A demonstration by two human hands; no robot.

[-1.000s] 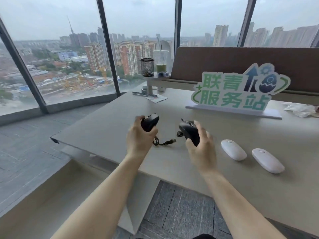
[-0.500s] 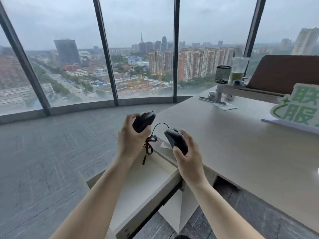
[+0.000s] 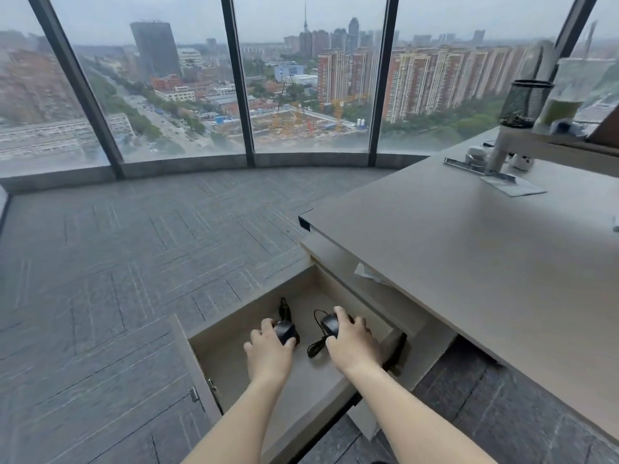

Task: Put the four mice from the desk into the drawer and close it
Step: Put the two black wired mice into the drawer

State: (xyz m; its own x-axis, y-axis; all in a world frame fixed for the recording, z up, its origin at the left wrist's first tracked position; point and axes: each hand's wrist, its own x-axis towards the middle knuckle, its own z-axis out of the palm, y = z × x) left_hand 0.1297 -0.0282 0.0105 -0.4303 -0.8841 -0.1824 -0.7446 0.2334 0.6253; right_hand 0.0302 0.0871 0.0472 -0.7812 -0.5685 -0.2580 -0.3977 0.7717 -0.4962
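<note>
The drawer [image 3: 241, 311] stands pulled out below the left end of the desk [image 3: 469, 249]. Both my hands are down inside it. My left hand [image 3: 269, 353] grips a black wired mouse [image 3: 285, 331] against the drawer floor, its cable trailing toward the back. My right hand [image 3: 351, 343] holds a second black wired mouse [image 3: 330, 323], whose cable loops on the floor between my hands. The two white mice are out of the frame.
A mesh pen cup [image 3: 524, 103] and a tall cup of green drink [image 3: 566, 95] stand on a raised shelf at the desk's far right, with a paper slip [image 3: 512, 185] below. A crumpled paper [image 3: 366, 272] lies under the desktop. Grey carpet [image 3: 117, 262] runs to the curved windows.
My head turned left and down, so the sign and white mice left the view. Both hands carried the black mice off the desk and lowered them into the open drawer.
</note>
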